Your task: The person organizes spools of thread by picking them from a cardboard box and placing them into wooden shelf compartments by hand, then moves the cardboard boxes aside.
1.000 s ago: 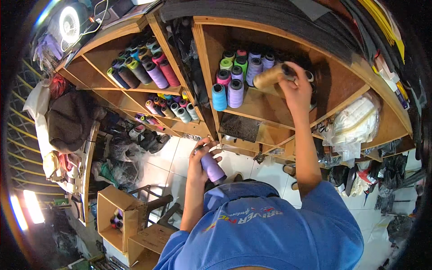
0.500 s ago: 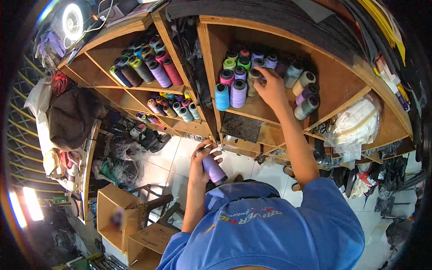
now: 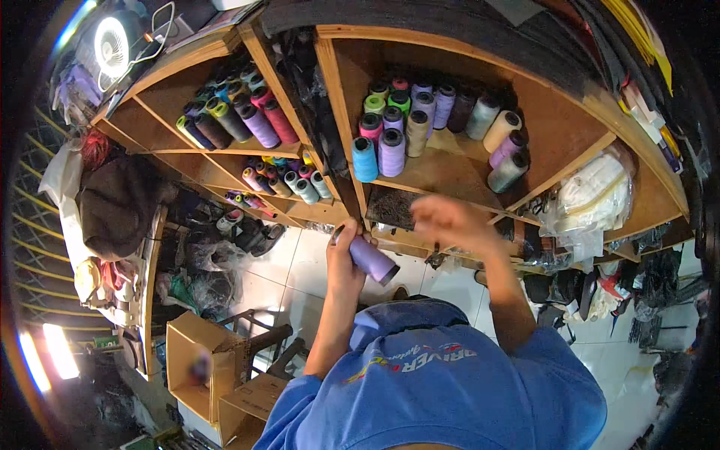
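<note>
Once spool [image 3: 415,138] stood, right hand [image 3: 448,218] withdrew.

In the right shelf compartment [image 3: 442,169], spools [image 3: 391,154] cluster at the left, while a second row of spools [image 3: 482,118] runs from the back round to the front right; a bag [image 3: 592,191] sits beyond the partition on the right. Further spools [image 3: 259,126] fill stacked compartments of the left shelf [image 3: 276,82], below a fan [image 3: 111,46]. Before the shelves, the left hand [image 3: 345,255] and its spool [image 3: 373,261] are left of the right hand [image 3: 450,219], a box [image 3: 222,367] lower left.
</note>
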Motion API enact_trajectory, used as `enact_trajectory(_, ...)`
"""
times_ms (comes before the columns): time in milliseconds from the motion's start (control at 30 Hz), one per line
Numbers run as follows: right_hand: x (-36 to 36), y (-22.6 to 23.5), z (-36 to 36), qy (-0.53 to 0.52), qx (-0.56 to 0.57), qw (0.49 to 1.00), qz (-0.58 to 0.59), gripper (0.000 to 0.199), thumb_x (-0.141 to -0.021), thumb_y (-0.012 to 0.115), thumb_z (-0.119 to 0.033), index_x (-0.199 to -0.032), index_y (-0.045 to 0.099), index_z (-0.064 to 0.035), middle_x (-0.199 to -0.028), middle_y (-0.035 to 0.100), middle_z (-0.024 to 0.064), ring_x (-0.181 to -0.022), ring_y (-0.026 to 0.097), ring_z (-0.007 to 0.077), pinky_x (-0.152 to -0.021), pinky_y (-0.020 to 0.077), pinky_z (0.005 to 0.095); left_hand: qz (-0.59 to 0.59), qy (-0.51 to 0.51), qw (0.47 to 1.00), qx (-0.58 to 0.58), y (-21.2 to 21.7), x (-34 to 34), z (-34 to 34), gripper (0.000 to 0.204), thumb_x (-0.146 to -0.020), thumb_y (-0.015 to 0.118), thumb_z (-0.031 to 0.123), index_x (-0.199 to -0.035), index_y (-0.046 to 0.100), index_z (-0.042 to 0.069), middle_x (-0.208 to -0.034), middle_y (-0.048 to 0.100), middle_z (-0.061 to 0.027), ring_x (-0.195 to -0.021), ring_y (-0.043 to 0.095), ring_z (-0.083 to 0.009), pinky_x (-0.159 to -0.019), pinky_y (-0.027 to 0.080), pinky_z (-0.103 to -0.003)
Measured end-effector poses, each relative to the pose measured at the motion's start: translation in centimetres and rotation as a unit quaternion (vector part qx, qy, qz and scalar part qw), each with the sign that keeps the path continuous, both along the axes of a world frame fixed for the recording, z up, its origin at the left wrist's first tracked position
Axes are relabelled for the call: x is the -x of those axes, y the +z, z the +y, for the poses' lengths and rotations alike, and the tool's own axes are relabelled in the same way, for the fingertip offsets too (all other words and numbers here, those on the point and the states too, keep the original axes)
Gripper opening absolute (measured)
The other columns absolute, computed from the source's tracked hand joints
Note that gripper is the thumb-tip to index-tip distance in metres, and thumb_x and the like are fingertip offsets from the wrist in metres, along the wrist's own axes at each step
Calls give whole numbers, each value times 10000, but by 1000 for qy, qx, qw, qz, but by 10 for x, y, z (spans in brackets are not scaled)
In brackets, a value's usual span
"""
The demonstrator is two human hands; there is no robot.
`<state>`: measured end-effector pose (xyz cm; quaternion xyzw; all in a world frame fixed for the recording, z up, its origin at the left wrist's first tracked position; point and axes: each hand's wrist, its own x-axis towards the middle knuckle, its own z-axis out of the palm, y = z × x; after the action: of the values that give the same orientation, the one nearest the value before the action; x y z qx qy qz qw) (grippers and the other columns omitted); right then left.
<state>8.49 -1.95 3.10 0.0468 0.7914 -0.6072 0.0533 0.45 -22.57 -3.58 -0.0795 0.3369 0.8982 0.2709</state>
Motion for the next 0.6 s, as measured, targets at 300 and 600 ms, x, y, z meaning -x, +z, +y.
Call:
enact_trajectory(300,-41,-24,-60,-188,-163,957,148,583,-691,730,-310,-1126,510,10,-1023,581,201,-944,577,333,-822,448,381,185,-65,980,20,35,-20,47,311,-899,512,254,-1103,445,30,-931,517,-81,-832,530,-148,-720,452,-270)
enact_trajectory(600,-6,-19,-18,-233,-195,942,143,521,-734,656,-426,-1030,562,-7,-878,625,207,-812,605,376,-721,468,431,520,-96,814,240,29,-14,50,706,-769,678,207,-1313,270,16,-1253,378,-159,-1125,426,-237,-917,362,-347)
